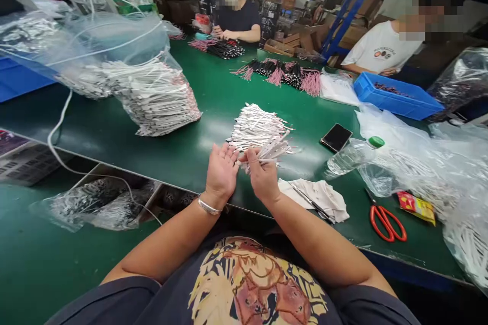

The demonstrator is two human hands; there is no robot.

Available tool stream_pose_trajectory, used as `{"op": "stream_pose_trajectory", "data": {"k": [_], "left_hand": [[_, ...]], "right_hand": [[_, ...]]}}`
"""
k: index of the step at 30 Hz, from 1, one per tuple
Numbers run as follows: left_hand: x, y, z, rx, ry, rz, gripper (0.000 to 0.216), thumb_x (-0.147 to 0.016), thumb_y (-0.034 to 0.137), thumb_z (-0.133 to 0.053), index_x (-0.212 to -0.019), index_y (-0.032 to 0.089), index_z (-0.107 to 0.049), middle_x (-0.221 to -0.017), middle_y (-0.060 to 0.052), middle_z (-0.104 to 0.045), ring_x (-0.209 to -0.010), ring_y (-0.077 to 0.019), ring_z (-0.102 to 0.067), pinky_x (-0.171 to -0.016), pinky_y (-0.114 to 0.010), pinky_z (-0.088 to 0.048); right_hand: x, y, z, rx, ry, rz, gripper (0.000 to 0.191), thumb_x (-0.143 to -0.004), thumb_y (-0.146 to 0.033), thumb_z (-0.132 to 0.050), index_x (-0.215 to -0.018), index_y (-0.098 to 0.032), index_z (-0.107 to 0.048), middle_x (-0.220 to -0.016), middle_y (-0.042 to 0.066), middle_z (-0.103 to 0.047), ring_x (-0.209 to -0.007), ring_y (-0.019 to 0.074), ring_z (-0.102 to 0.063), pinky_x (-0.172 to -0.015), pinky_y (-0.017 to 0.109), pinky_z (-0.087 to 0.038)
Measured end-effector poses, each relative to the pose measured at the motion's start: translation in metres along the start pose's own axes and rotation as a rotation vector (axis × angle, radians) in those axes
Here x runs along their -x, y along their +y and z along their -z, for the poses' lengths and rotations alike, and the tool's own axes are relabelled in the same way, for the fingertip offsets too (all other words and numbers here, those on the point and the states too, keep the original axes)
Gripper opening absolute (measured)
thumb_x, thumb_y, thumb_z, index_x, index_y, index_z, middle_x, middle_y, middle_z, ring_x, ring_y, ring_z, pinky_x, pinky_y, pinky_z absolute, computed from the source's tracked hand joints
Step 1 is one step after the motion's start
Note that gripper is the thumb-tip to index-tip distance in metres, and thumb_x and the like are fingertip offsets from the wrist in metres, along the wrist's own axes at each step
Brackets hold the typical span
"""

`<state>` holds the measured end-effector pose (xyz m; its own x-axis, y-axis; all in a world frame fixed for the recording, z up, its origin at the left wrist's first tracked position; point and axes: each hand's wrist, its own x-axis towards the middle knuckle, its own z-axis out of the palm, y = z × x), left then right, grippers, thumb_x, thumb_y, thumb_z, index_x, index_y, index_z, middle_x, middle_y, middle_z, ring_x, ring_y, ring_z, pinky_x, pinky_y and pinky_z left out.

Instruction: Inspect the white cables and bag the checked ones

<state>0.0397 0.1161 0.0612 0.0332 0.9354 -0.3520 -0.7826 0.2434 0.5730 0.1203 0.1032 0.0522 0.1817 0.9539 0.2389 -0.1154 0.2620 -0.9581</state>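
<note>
White cables (267,153) | R grip (264,175) clamped on them | L grip (221,172) apart | red pkt (416,207) illegible

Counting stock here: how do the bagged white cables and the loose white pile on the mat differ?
The bagged white cables sit in a clear plastic bag; the loose white pile lies bare on the green mat. The bagged white cables make the bigger heap, the loose white pile the smaller. Both are thin white strands.

Head view, looking forward and down

Worn on the head, close above the left hand (223,175) and right hand (263,175), facing across the workbench (183,162)
</note>
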Motion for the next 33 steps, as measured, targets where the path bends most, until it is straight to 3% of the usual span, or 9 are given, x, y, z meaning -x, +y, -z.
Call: {"op": "stream_pose_trajectory", "data": {"k": [6, 9, 14, 16, 22, 25, 28, 31, 33], "left_hand": [[0.004, -0.002, 0.005, 0.08, 0.004, 0.035, 0.062, -0.086, 0.056, -0.039, -0.131, 0.014, -0.042, -0.128, -0.016, -0.054, -0.115, -0.0242, -0.055, -0.097, -0.037, -0.044], [0.002, 0.0, 0.019, -0.004, 0.013, -0.108, 0.055, -0.085, 0.058, -0.042, -0.126, 0.02, -0.047, -0.136, -0.012, -0.048, -0.123, -0.0222, -0.048, -0.103, -0.036, -0.038], [0.0, -0.002, 0.045, -0.189, 0.036, -0.39, 0.041, -0.09, 0.052, -0.037, -0.116, 0.023, -0.051, -0.139, -0.01, -0.043, -0.13, -0.0176, -0.04, -0.109, -0.036, -0.029], [0.0, -0.005, 0.049, -0.223, 0.0, -0.431, 0.041, -0.09, 0.052, -0.037, -0.114, 0.023, -0.052, -0.137, -0.009, -0.045, -0.13, -0.0176, -0.039, -0.11, -0.037, -0.026], [0.001, -0.009, 0.051, -0.26, -0.031, -0.45, 0.043, -0.09, 0.055, -0.034, -0.11, 0.023, -0.055, -0.132, -0.008, -0.049, -0.131, -0.0184, -0.037, -0.112, -0.04, -0.023], [0.0, -0.01, 0.052, -0.265, -0.051, -0.454, 0.044, -0.089, 0.056, -0.034, -0.111, 0.023, -0.055, -0.133, -0.007, -0.049, -0.132, -0.0185, -0.037, -0.112, -0.041, -0.022], [0.0, -0.009, 0.053, -0.245, -0.052, -0.443, 0.046, -0.089, 0.058, -0.035, -0.109, 0.023, -0.056, -0.133, -0.007, -0.05, -0.132, -0.0187, -0.037, -0.112, -0.04, -0.023], [0.003, -0.004, 0.051, -0.23, -0.062, -0.43, 0.046, -0.087, 0.058, -0.037, -0.105, 0.021, -0.059, -0.128, -0.008, -0.054, -0.127, -0.0193, -0.043, -0.11, -0.038, -0.027], [0.006, -0.001, 0.049, -0.28, -0.153, -0.357, 0.047, -0.086, 0.057, -0.04, -0.101, 0.018, -0.062, -0.119, -0.01, -0.06, -0.119, -0.0206, -0.051, -0.105, -0.036, -0.034]], "right_hand": [[0.009, 0.016, -0.002, 0.032, -0.062, -0.099, 0.027, -0.086, -0.041, -0.052, -0.079, -0.018, -0.064, -0.078, 0.002, -0.066, -0.075, 0.016, -0.06, -0.073, 0.029, -0.046], [0.006, 0.017, 0.008, 0.134, -0.15, -0.031, 0.027, -0.088, -0.041, -0.049, -0.086, -0.02, -0.065, -0.081, 0.003, -0.066, -0.074, 0.0162, -0.06, -0.071, 0.029, -0.046], [0.004, 0.025, 0.025, 0.437, -0.469, 0.057, 0.021, -0.085, -0.04, -0.054, -0.083, -0.024, -0.068, -0.088, 0.003, -0.068, -0.088, 0.0215, -0.062, -0.085, 0.037, -0.046], [0.005, 0.027, 0.027, 0.472, -0.484, 0.111, 0.021, -0.088, -0.038, -0.05, -0.086, -0.026, -0.068, -0.095, 0.003, -0.068, -0.095, 0.0221, -0.061, -0.09, 0.039, -0.044], [0.007, 0.025, 0.028, 0.502, -0.547, 0.121, 0.024, -0.086, -0.041, -0.052, -0.094, -0.025, -0.068, -0.1, 0.006, -0.069, -0.105, 0.0245, -0.06, -0.094, 0.043, -0.044], [0.008, 0.023, 0.03, 0.468, -0.478, 0.122, 0.027, -0.089, -0.039, -0.046, -0.101, -0.025, -0.066, -0.105, 0.006, -0.067, -0.111, 0.0228, -0.057, -0.096, 0.042, -0.043], [0.008, 0.022, 0.033, 0.474, -0.514, 0.159, 0.025, -0.088, -0.041, -0.048, -0.093, -0.025, -0.067, -0.102, 0.006, -0.068, -0.111, 0.0241, -0.056, -0.098, 0.043, -0.04], [0.008, 0.016, 0.034, 0.44, -0.567, 0.076, 0.027, -0.087, -0.045, -0.049, -0.083, -0.024, -0.067, -0.093, 0.005, -0.069, -0.099, 0.024, -0.06, -0.091, 0.04, -0.043], [0.01, 0.009, 0.032, 0.326, -0.546, -0.053, 0.033, -0.089, -0.046, -0.045, -0.077, -0.022, -0.065, -0.085, 0.005, -0.068, -0.087, 0.0209, -0.062, -0.082, 0.036, -0.046]]}}
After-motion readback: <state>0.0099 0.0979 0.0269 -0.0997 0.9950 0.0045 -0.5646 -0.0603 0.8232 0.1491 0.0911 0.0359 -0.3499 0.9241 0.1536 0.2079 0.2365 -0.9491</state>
